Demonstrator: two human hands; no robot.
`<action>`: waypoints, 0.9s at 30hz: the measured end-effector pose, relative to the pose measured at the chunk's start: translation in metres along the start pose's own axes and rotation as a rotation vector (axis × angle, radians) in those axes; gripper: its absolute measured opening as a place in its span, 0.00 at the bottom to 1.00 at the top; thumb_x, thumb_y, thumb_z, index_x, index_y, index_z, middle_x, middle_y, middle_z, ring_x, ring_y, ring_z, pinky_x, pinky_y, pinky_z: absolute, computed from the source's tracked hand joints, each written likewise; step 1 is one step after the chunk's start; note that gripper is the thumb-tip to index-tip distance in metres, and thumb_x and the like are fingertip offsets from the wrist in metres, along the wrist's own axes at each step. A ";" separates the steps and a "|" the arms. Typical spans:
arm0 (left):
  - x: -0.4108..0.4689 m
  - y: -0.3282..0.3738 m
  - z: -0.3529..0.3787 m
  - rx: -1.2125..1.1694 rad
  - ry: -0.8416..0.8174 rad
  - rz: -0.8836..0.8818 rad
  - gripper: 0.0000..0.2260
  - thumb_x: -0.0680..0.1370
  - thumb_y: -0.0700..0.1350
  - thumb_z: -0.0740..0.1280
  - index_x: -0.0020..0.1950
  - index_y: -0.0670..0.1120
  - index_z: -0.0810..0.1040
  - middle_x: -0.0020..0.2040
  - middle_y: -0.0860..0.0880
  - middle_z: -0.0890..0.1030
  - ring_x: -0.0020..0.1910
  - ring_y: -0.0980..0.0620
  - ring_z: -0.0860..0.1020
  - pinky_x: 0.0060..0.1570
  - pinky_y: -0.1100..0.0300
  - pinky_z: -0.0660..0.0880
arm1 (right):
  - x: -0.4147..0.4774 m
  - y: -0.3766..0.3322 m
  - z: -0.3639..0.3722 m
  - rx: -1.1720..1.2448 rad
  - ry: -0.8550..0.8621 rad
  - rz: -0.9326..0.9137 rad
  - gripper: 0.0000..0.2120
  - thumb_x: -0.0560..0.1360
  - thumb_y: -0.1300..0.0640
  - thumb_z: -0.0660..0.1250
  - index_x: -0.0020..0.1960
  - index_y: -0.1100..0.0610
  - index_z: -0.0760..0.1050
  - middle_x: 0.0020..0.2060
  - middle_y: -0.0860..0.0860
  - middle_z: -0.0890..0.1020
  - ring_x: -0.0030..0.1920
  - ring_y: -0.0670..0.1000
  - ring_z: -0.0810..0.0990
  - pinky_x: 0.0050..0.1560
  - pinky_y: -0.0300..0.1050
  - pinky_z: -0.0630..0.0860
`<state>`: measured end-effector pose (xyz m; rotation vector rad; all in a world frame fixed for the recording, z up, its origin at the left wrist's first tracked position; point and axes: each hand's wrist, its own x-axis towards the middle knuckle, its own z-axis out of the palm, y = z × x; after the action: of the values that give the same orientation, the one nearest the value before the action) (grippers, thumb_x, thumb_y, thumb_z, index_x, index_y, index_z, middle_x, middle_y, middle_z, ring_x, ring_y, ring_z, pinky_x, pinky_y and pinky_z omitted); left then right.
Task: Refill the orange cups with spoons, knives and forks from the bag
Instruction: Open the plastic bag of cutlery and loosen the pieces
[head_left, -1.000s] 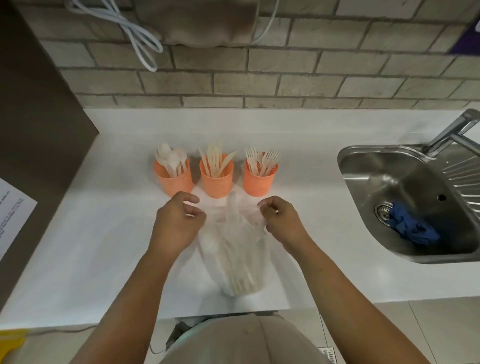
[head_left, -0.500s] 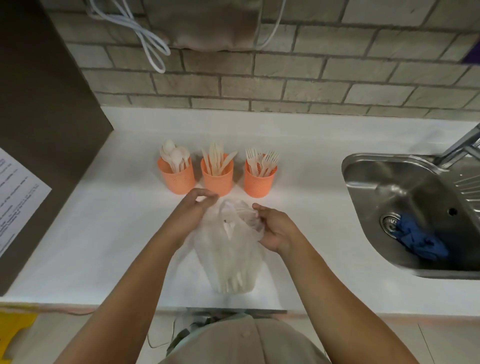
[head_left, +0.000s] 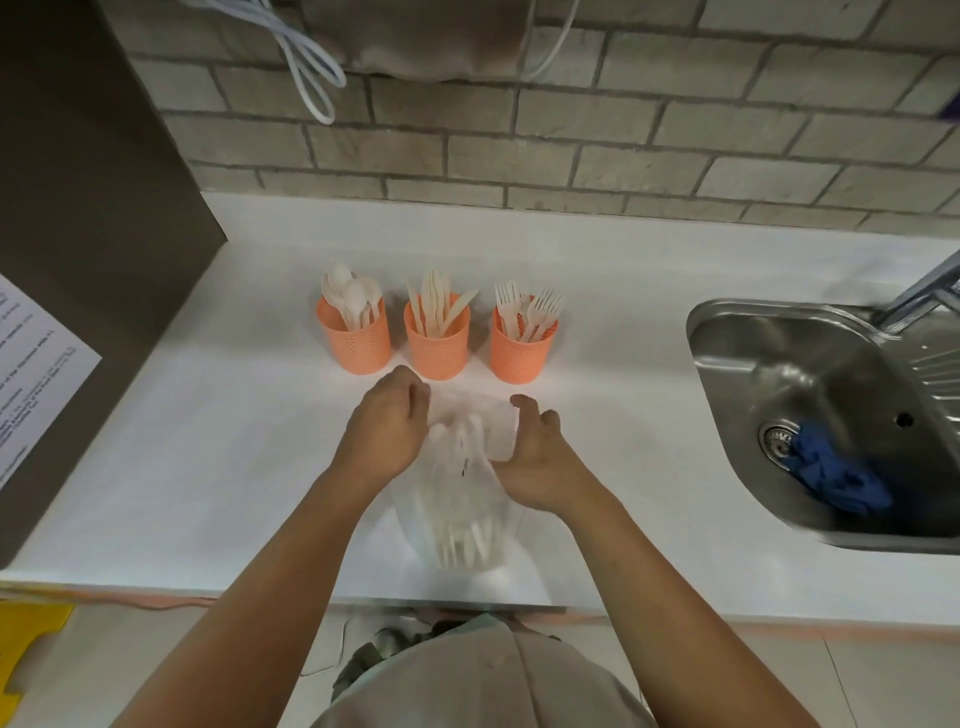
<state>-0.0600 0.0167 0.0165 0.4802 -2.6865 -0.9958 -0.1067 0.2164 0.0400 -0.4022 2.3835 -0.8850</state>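
Note:
Three orange cups stand in a row on the white counter: the left cup holds spoons, the middle cup knives, the right cup forks. Just in front of them lies a clear plastic bag full of pale cutlery. My left hand grips the bag's mouth on its left side. My right hand grips the mouth on its right side, fingers curled into the plastic. The bag's opening is held apart between both hands.
A steel sink with a blue cloth is set into the counter at the right, its tap above. A dark cabinet side with a paper notice stands at the left. A brick wall runs behind; cables hang from above.
My hands shifted from pinching the bag's handles to gripping its mouth and spreading it. The camera view moved slightly; the cups stayed put.

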 end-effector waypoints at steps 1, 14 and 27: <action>0.001 0.000 0.000 -0.025 0.017 -0.031 0.09 0.86 0.45 0.59 0.48 0.43 0.72 0.43 0.46 0.79 0.41 0.46 0.78 0.43 0.49 0.76 | -0.007 0.002 -0.001 -0.086 -0.019 -0.013 0.40 0.76 0.43 0.70 0.79 0.52 0.53 0.63 0.54 0.70 0.58 0.57 0.79 0.50 0.46 0.75; 0.013 -0.022 0.009 -0.876 -0.189 -0.726 0.08 0.82 0.49 0.70 0.55 0.47 0.85 0.51 0.45 0.88 0.52 0.44 0.86 0.56 0.50 0.81 | -0.042 0.052 0.055 1.746 -0.075 0.292 0.22 0.76 0.78 0.56 0.67 0.66 0.73 0.64 0.66 0.80 0.59 0.64 0.83 0.55 0.58 0.84; -0.027 -0.016 -0.022 0.083 0.041 0.097 0.26 0.77 0.63 0.68 0.73 0.56 0.72 0.64 0.47 0.66 0.65 0.47 0.65 0.64 0.53 0.69 | -0.043 0.026 0.054 0.776 0.072 0.131 0.18 0.78 0.58 0.70 0.64 0.44 0.74 0.51 0.60 0.77 0.36 0.53 0.79 0.40 0.45 0.78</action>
<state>-0.0248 0.0030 0.0191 0.3775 -2.6944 -0.8428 -0.0417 0.2276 0.0060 0.0942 1.8931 -1.6628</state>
